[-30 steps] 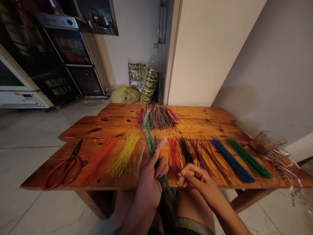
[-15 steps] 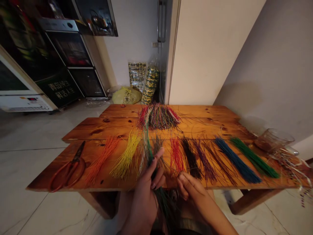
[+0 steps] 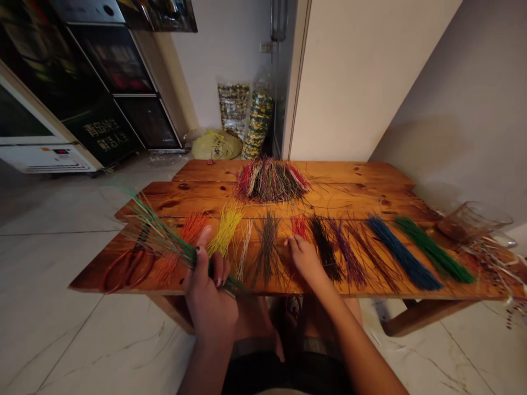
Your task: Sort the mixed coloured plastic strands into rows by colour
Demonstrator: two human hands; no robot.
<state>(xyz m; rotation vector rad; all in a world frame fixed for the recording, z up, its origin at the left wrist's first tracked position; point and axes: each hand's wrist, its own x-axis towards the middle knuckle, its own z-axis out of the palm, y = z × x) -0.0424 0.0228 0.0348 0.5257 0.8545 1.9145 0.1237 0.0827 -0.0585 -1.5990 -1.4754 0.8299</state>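
My left hand [image 3: 212, 285] is closed round a bundle of thin, mostly green wires [image 3: 164, 230], which fans out up and left over the orange wires [image 3: 195, 226] and the scissors [image 3: 128, 267]. Over the red wires [image 3: 298, 224] is my right hand [image 3: 307, 260], its fingertips bent together at their left edge; whatever they pinch is too small to make out. Grey wires [image 3: 268, 247] lie just left of these fingers, black wires [image 3: 325, 249] just right. Between my hands are yellow wires [image 3: 226, 225] and a few white wires [image 3: 246, 249].
Purple wires [image 3: 348, 255], brown wires [image 3: 376, 258], blue wires [image 3: 403, 252] and green wires [image 3: 434, 249] continue the row rightward. A mixed multicoloured pile [image 3: 272, 181] sits at the back of the wooden table [image 3: 349, 173]. A glass jug [image 3: 473, 222] stands near the right end.
My left hand has swung left with the green bundle, which now tilts left instead of pointing forward. My right hand has reached forward onto the red wires. The view has dipped slightly.
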